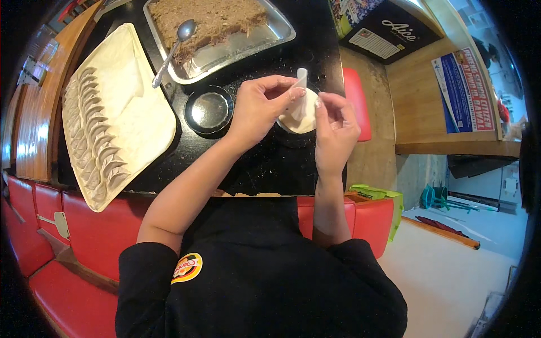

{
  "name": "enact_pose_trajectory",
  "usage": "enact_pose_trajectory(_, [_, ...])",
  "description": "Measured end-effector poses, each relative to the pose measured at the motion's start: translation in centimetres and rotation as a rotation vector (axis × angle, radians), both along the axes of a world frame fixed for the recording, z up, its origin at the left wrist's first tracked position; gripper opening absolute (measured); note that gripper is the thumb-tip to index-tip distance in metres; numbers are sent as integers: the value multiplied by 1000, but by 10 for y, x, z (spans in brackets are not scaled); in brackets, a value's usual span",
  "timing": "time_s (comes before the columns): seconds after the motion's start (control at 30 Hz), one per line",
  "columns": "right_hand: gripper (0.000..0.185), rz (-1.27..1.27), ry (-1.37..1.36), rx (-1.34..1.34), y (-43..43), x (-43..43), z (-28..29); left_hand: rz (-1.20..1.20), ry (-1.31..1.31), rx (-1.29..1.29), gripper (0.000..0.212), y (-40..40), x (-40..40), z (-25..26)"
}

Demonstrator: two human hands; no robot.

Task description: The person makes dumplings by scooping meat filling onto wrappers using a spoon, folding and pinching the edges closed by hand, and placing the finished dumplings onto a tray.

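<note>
My left hand (264, 107) pinches a thin white dumpling wrapper (301, 78), its top edge lifted, above a stack of round wrappers (302, 125) on the black table. At the right side of the same wrappers, my right hand (337, 126) has its thumb and forefinger close together at the edge; whether it grips one is unclear. A round black dish (209, 110) sits left of my left hand. Behind it, a metal tray (258, 44) holds brown minced filling (215, 19), with a metal spoon (173, 53) across its left rim. Folded dumplings (99, 135) line the left part of a pale-lined tray (139, 126).
The black tabletop (249, 169) has white specks and a worn front edge. Red padded seats (95, 232) stand along the near side, and a red stool (357, 105) at the right. A black box (391, 31) rests on a wooden shelf at the upper right.
</note>
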State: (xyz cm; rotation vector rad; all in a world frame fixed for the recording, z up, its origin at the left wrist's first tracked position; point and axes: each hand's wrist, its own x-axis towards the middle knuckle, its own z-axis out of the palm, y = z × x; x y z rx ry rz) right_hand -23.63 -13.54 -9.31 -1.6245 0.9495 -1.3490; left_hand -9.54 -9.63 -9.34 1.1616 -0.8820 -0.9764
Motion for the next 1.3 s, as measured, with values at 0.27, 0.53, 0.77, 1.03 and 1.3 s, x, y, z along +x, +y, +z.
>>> enact_pose_trajectory(0.27, [10,172,-208,222,8,4,10,-134,102,-37,25,5,3,-1])
enact_pose_trajectory(0.53, [10,257,-204,197,6,-7,11,-184,70,-33,22,9,4,6])
enact_pose_trajectory(0.77, [9,232,-153,225,5,-10,13,-197,91,-81,20,7,0,5])
enact_pose_trajectory(1.03, [9,213,-128,205,5,-11,15,-189,11,-126,21,7,2,3])
enact_pose_trajectory(1.3, [9,244,-159,198,6,-11,16,-250,70,-48,23,8,4,6])
